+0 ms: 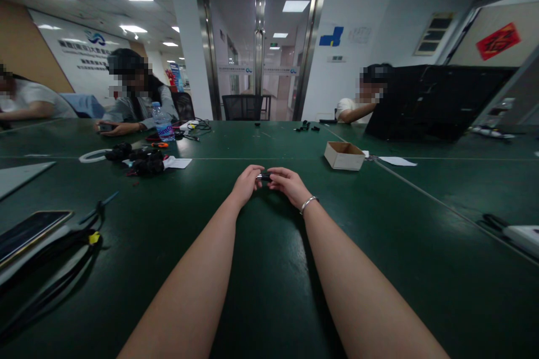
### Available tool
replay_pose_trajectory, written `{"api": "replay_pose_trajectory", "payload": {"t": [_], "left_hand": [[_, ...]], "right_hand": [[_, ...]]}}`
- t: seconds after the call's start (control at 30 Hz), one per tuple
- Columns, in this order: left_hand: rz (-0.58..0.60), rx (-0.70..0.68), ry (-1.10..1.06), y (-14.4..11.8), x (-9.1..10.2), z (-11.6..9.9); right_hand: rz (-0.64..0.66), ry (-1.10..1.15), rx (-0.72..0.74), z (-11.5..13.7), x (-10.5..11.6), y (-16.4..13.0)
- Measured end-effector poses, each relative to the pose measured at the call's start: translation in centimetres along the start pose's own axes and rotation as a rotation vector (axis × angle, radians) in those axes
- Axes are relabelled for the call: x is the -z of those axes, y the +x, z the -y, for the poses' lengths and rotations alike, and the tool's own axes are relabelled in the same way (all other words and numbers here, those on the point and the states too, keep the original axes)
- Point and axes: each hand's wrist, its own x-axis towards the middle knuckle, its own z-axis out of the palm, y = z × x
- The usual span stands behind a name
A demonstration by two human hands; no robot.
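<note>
Green table lies beneath the left hand and right hand, whose fingertips together pinch a black-and-silver part at dial centre, with an open box at two o'clock, a bottle at ten o'clock and a phone at eight o'clock.

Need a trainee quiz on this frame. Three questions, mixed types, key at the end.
1. Open question: what do the left hand and right hand hold between them?
2. True or false: the open box stands to the right of both hands.
3. Multiple choice: on which of the person's own sides is the silver bracelet worn? A) left B) both C) right

Key: 1. A small black-and-silver object, its exact kind too small to tell. 2. True. 3. C.
</note>
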Motion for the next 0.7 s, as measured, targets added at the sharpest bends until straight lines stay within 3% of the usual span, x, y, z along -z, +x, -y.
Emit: {"api": "replay_pose_trajectory", "payload": {"t": [0.53, 0.7], "left_hand": [[-0.009, -0.064, -0.053, 0.07, -0.32, -0.04], [-0.046, -0.129, 0.082, -0.12, -0.09, 0.44]], "right_hand": [[0.003, 0.0, 0.005, -0.25, 0.19, 0.22], [0.069, -0.191, 0.034, -0.73, -0.18, 0.51]]}}
